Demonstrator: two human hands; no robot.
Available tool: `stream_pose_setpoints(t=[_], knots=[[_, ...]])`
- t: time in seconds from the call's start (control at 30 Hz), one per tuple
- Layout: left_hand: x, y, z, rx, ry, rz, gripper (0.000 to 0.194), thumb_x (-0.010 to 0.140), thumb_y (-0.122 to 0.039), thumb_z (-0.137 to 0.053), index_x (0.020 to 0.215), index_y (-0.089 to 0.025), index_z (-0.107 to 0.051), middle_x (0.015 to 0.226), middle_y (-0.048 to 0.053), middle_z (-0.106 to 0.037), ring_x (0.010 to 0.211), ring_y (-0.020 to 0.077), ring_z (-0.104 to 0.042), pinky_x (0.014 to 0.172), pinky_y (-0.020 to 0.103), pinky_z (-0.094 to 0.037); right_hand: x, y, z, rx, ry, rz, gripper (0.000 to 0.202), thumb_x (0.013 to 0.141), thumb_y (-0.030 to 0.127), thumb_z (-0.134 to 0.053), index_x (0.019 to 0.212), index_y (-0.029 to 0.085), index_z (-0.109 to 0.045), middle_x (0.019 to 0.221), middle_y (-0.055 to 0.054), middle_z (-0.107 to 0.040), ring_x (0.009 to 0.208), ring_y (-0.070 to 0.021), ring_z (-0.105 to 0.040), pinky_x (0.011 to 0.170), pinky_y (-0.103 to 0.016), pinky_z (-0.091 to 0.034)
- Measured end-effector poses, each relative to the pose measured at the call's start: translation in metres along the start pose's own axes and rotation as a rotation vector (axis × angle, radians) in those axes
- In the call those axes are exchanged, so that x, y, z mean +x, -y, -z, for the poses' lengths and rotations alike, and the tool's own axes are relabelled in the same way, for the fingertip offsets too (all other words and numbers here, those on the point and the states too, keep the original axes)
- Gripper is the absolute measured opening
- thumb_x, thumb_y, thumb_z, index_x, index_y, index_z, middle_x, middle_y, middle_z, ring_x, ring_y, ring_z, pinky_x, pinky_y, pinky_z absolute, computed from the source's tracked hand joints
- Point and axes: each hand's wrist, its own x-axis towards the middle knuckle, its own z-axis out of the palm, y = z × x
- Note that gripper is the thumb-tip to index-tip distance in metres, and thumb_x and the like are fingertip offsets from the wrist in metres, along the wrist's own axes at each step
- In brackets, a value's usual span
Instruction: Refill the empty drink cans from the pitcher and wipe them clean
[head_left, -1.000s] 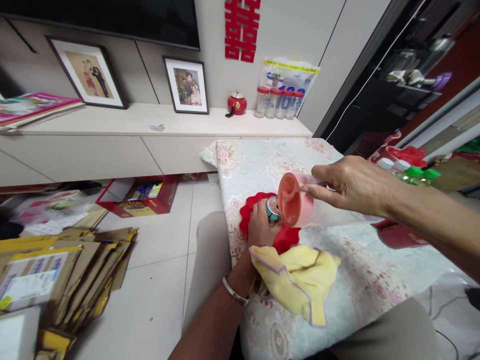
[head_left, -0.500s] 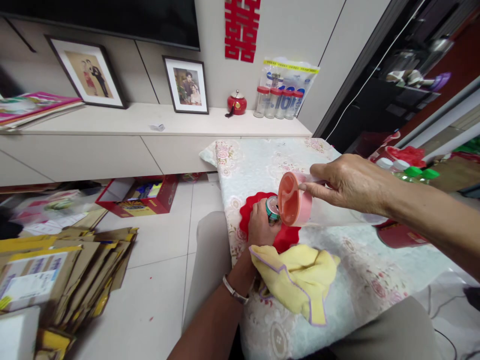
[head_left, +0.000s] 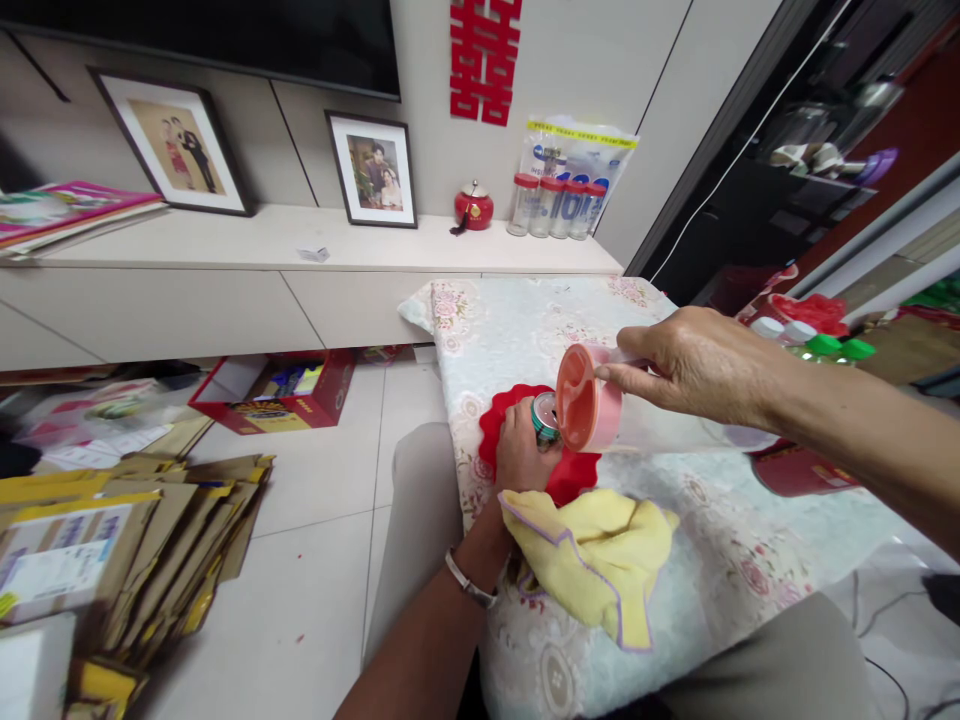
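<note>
My left hand [head_left: 520, 452] is wrapped around a drink can [head_left: 546, 420] with a silver top and a green side, over a red scalloped mat [head_left: 574, 478]. In my right hand [head_left: 686, 365] is the handle of a clear plastic pitcher with a pink rim [head_left: 589, 398]. The pitcher lies tilted on its side in the air, its mouth toward the can's top and close to it. Whether liquid is flowing cannot be made out. Just below my left wrist, a crumpled yellow cloth [head_left: 600, 555] with a purple edge rests on the table.
A floral tablecloth [head_left: 517, 330] covers the table. At the right stand a red container [head_left: 799, 470] and several bottles [head_left: 821, 345]. Flattened cardboard boxes [head_left: 150, 540] and a red box [head_left: 277, 395] lie on the floor. Lidded jars [head_left: 551, 208] stand on the cabinet behind.
</note>
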Motion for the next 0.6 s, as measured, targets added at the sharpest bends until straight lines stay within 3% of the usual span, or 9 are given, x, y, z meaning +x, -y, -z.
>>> stream_pose_setpoints(t=[0.6], knots=[[-0.0002,0.0069,-0.0043,-0.023,-0.048,-0.065,0.056,0.076,-0.017,-0.079,0.127,-0.023,-0.055,0.120,0.010,-0.065,0.113,0.0302,-0.064,0.095,0.043,-0.057,0.0029,-0.0007,-0.0001,0.020,0.005,0.003,0.044,0.096,0.053,-0.040,0.070,0.021,-0.056,0.055,0.000,-0.044,0.052,-0.0134,-0.032,0.058,-0.031,-0.021]])
